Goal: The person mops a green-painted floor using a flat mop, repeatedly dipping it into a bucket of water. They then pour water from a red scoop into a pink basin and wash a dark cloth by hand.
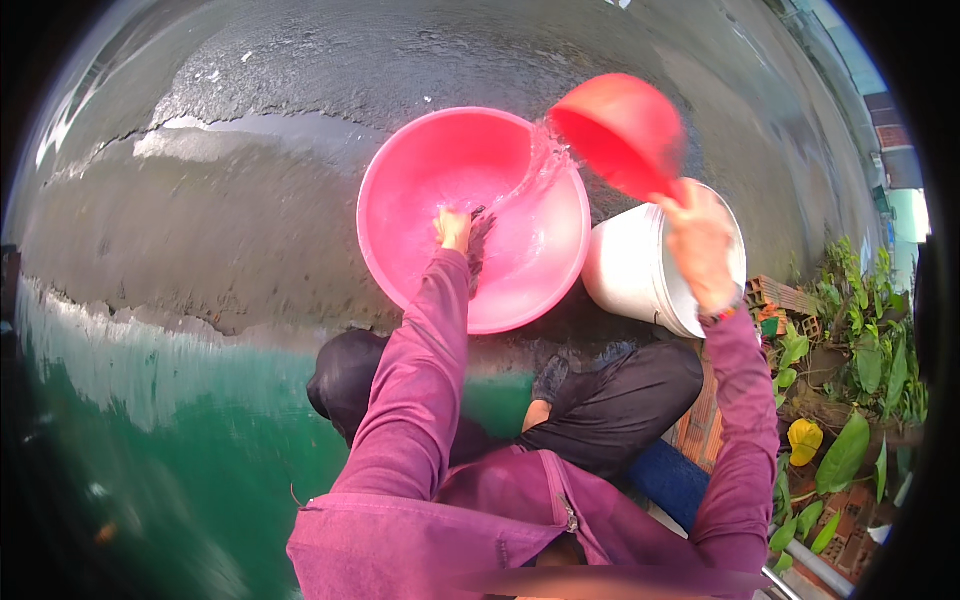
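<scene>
A big pink basin [400, 160] sits on the wet ground in front of me, with some water in it. My left hand [453, 229] reaches down into it; its fingers are too unclear to tell what they hold, if anything. Dark patches show right beside that hand, shadow or something else. Up on the right, my right hand [697, 245] grips the handle of a red dipper [625, 130], blurred by motion. The dipper is tilted toward the basin, and water streams from it over the basin's right side.
A white bucket [630, 262] stands tipped-looking against the basin's right, under my right hand. Leafy plants [870, 360] and bricks [785, 297] lie at the far right. Green-painted floor [180, 430] spreads to my left, beside rough wet concrete [200, 230].
</scene>
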Demonstrator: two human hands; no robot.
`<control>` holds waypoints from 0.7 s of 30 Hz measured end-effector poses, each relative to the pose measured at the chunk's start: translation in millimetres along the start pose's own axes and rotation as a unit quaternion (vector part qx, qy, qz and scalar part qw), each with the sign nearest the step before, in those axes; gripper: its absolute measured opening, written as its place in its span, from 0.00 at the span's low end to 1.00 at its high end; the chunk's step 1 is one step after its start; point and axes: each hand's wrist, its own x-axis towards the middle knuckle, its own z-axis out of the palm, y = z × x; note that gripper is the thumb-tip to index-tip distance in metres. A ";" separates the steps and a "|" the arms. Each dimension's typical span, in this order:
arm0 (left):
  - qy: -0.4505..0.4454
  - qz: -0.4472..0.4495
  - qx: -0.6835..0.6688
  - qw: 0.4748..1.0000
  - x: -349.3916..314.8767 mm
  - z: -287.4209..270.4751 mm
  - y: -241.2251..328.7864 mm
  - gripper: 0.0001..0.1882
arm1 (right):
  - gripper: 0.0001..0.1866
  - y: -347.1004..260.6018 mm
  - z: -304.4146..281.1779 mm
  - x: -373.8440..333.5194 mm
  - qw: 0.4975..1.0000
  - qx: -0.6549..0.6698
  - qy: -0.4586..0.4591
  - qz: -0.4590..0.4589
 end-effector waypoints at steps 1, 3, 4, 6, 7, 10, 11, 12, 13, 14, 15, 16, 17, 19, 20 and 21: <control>0.054 -0.036 0.086 0.994 0.2 2.9 -8.9 0.30 | 0.21 17.5 -13.6 -9.1 0.999 -0.011 0.021 0.039; 0.102 -0.053 0.229 0.967 -16.1 16.4 -30.2 0.36 | 0.24 50.5 -36.4 -38.4 0.988 -0.034 -0.002 0.154; 0.089 -0.080 0.281 0.952 -28.3 26.5 -38.9 0.41 | 0.24 67.0 -44.6 -57.2 0.977 -0.020 -0.031 0.212; 0.089 -0.051 0.317 0.943 -48.9 42.9 -60.8 0.44 | 0.21 97.9 -49.4 -97.6 0.937 0.021 -0.131 0.322; 0.088 0.012 0.397 0.913 -56.1 46.7 -73.8 0.41 | 0.20 111.9 -43.2 -114.7 0.931 0.033 -0.166 0.324; 0.069 0.013 0.265 0.962 -61.9 64.9 -97.0 0.36 | 0.16 134.4 -2.4 -156.9 0.914 0.047 -0.258 0.310; 0.050 0.035 0.175 0.983 -58.5 70.1 -94.1 0.36 | 0.15 137.0 19.9 -162.3 0.913 0.073 -0.276 0.292; 0.032 0.009 0.112 0.993 -55.5 70.8 -85.2 0.37 | 0.14 138.1 44.1 -163.9 0.916 0.113 -0.276 0.268; 0.021 -0.068 -0.020 0.997 -52.7 75.1 -69.1 0.27 | 0.13 137.1 67.9 -162.8 0.909 0.128 -0.296 0.265; 0.020 -0.054 0.013 0.998 -49.9 77.9 -43.6 0.21 | 0.12 134.2 93.0 -158.7 0.907 0.163 -0.297 0.249; -0.021 0.020 0.048 0.998 -50.9 74.8 -12.9 0.25 | 0.11 130.2 119.8 -150.1 0.892 0.138 -0.356 0.242; -0.029 0.044 0.158 0.986 -52.1 71.7 23.9 0.27 | 0.10 124.9 145.2 -140.2 0.880 0.122 -0.403 0.219; 0.013 0.161 0.255 0.953 -61.0 70.0 59.3 0.30 | 0.10 117.5 167.9 -131.1 0.878 0.086 -0.427 0.200; -0.014 0.242 0.308 0.920 -87.0 57.1 123.7 0.24 | 0.10 99.2 203.7 -121.0 0.875 0.050 -0.446 0.179; -0.004 0.274 0.359 0.892 -101.6 52.3 150.6 0.21 | 0.10 94.0 217.7 -117.3 0.874 0.045 -0.456 0.165; 0.008 0.344 0.379 0.859 -115.7 47.5 172.8 0.15 | 0.11 91.1 229.7 -113.9 0.869 0.061 -0.467 0.152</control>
